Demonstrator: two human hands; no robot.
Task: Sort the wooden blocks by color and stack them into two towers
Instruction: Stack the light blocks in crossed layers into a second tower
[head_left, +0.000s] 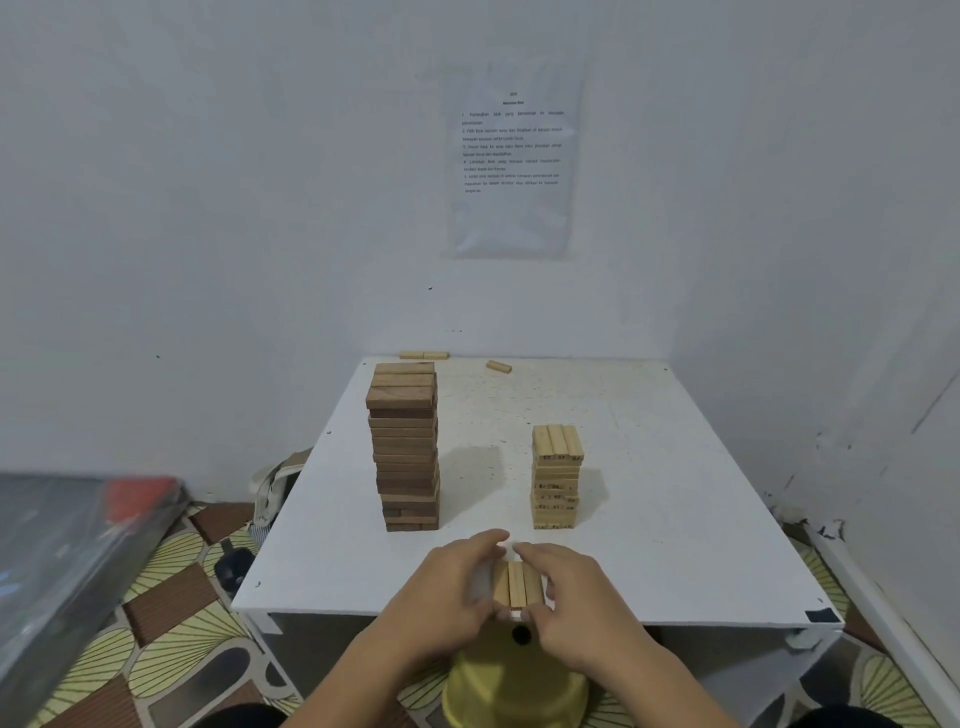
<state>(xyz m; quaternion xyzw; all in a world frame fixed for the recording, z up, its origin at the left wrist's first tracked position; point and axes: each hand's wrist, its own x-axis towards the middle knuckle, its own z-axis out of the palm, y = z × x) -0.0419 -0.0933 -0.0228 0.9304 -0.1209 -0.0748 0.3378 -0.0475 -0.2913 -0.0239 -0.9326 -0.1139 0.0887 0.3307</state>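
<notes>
A tall tower of dark brown blocks (406, 447) stands on the left of the white table (675, 519). A shorter tower of light blocks (556, 475) stands to its right. At the table's near edge, three light blocks (517, 583) lie side by side. My left hand (454, 582) grips them from the left and my right hand (566, 587) from the right, fingers curled over both ends. Two light blocks (424, 355) lie end to end at the far edge, and one more light block (498, 366) lies near them.
A yellow stool (514, 680) stands under the table's near edge. A printed sheet (511, 166) hangs on the wall. A cloth bag (275, 483) leans beside the table on the left. A grey object (67, 545) lies on the patterned floor.
</notes>
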